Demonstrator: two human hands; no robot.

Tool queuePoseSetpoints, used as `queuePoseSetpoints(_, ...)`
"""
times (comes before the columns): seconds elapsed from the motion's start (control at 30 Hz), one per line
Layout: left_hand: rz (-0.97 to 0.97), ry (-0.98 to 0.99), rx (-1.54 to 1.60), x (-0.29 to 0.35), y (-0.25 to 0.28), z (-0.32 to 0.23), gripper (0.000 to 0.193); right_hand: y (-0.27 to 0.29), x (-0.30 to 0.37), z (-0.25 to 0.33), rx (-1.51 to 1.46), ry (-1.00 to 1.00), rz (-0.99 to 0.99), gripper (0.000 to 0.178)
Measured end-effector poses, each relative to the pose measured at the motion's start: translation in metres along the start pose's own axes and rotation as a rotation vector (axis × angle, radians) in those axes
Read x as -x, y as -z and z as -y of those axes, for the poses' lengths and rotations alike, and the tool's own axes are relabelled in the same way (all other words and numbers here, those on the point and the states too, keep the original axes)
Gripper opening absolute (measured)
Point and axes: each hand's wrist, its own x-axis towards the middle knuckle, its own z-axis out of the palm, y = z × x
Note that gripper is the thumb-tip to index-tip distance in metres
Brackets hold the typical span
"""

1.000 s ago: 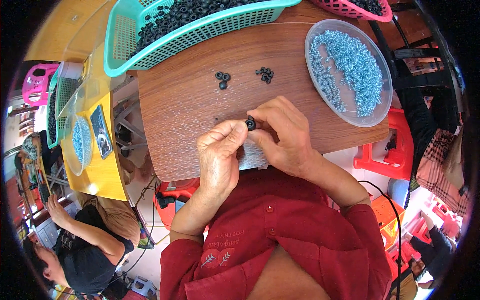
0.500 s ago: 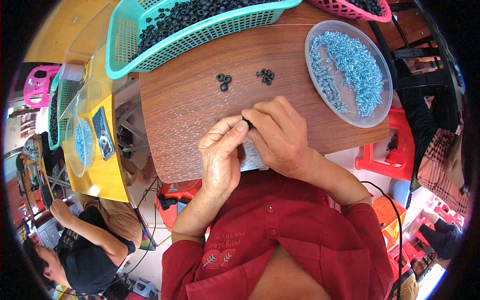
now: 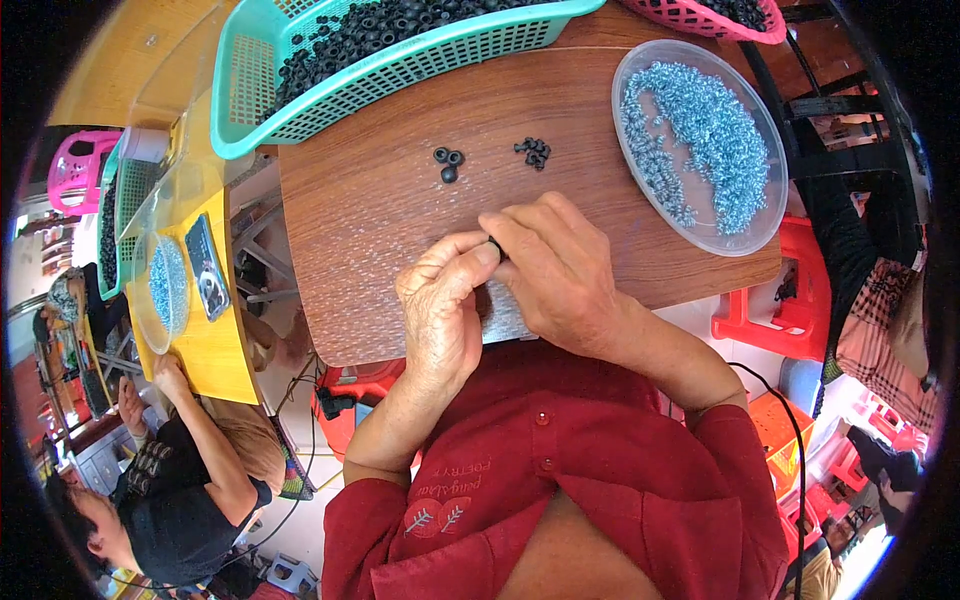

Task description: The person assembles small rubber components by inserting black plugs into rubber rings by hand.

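Note:
Over the near part of the brown wooden table (image 3: pixel 350 230), my left hand (image 3: pixel 440 300) and my right hand (image 3: pixel 560 265) meet, fingertips pinched together. A small black piece (image 3: pixel 494 244) is held between them; most of it is hidden by the fingers, so its exact shape cannot be told. Beyond my hands lie three round black hollow pieces (image 3: pixel 449 174). To their right is a small pile of tinier black pieces (image 3: pixel 537 155). A shallow round clear tray (image 3: pixel 695 175) at the right holds many small shiny light-blue pieces (image 3: pixel 735 140).
A teal basket (image 3: pixel 420 70) full of round black pieces stands along the far edge, with a pink basket (image 3: pixel 745 28) at the far right. Red stools (image 3: pixel 735 325) stand beside the table. At the left, a co-worker (image 3: pixel 190 510) sits by a yellow table (image 3: pixel 205 365).
My hands stay pinched together around the black piece, with only a slight shift of the fingers. The co-worker's hand has moved up to the yellow table's edge.

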Motion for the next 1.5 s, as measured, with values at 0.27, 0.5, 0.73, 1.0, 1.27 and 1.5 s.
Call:
queuePoseSetpoints(0.27, 0.146, 0.001, -0.151, 0.007, 0.003, -0.003, 0.025, 0.006, 0.0, -0.003, -0.001, 0.005, 0.006, 0.037)
queuePoseSetpoints(0.5, 0.078, -0.169, -0.338, 0.014, 0.007, 0.002, 0.023, 0.005, 0.003, 0.0, -0.025, 0.045, -0.018, 0.041)
queuePoseSetpoints(0.73, 0.064, -0.339, -0.385, 0.017, 0.005, 0.012, 0.024, 0.001, 0.005, 0.003, 0.012, 0.104, -0.072, 0.037)
queuePoseSetpoints(1.0, -0.016, -0.321, -0.344, 0.017, 0.004, 0.02, 0.026, -0.003, 0.006, 0.003, 0.017, 0.071, -0.061, 0.035)
queuePoseSetpoints(1.27, 0.038, -0.189, -0.117, 0.014, 0.003, 0.008, 0.027, -0.003, 0.001, -0.001, -0.032, 0.045, -0.092, 0.034)
queuePoseSetpoints(1.5, 0.019, -0.127, -0.097, 0.013, 0.002, 0.01, 0.027, -0.003, 0.003, -0.005, -0.104, 0.025, -0.079, 0.031)
